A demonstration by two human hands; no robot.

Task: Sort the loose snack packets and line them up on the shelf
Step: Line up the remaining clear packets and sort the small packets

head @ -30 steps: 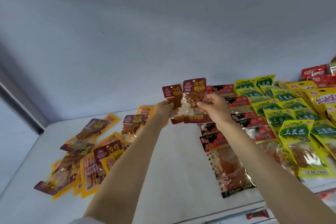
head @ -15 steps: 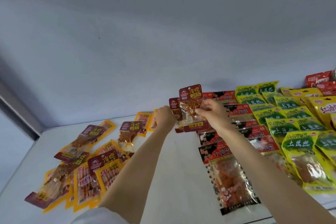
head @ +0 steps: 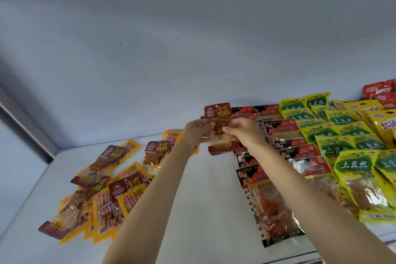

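Both the left hand (head: 196,133) and right hand (head: 244,133) pinch 1 dark red snack packet (head: 218,113) in their fingers above the white shelf (head: 205,188).

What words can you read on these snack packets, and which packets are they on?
"冷吃鸭肠": maroon packet held in both hands, left hand, right hand.
"TuDouSi" and "土豆丝": green packets.
"小面筋": red-black packets.
Yellow packets, orange packets: too blurred to read.

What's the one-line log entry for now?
both hands: left hand, right hand | holding: maroon packets | above: shelf | placed: no
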